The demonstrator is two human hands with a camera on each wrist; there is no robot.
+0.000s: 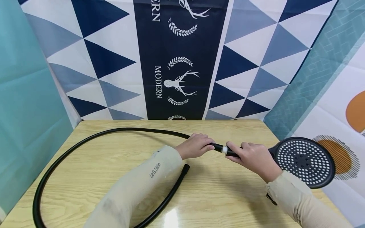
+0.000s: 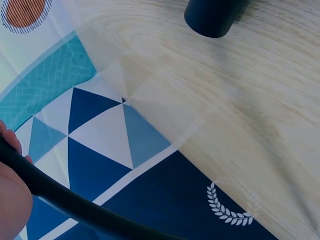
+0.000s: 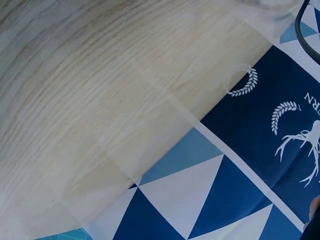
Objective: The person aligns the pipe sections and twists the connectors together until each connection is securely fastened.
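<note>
In the head view my left hand (image 1: 196, 145) grips a black shower hose (image 1: 125, 129) close to its connector, over the back half of the table. My right hand (image 1: 253, 158) is wrapped around the handle of a black shower head (image 1: 305, 161), whose round face of pale nozzles is turned up at the right. A white ring (image 1: 224, 149) shows between the hands, where hose and handle meet in line. From there the hose loops left and forward to its loose end (image 1: 186, 167) near my left forearm. That end also shows in the left wrist view as a dark tube (image 2: 212, 20).
The light wood table (image 1: 114, 171) meets a patterned blue and white cloth (image 1: 176, 63) at the back. Teal cloth (image 1: 31, 104) hangs at the left, and another printed cloth (image 1: 342, 120) at the right. The shower head extends past the table's right edge in the head view.
</note>
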